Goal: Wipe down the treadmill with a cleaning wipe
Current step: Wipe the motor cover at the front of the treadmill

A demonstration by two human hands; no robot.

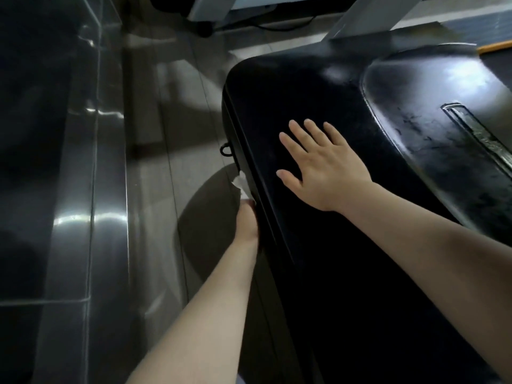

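Observation:
The treadmill's glossy black motor cover fills the right half of the view. My right hand lies flat on top of it, fingers straight and spread. My left hand reaches down the cover's left side wall, most of its fingers hidden behind the edge. It holds a crumpled white cleaning wipe against that side; only a small part of the wipe shows above the hand.
Shiny dark floor tiles run along the left of the machine, beside a dark glossy wall or panel. A grey upright rises at the top. A black cable crosses the floor behind. An orange strip edges the belt area.

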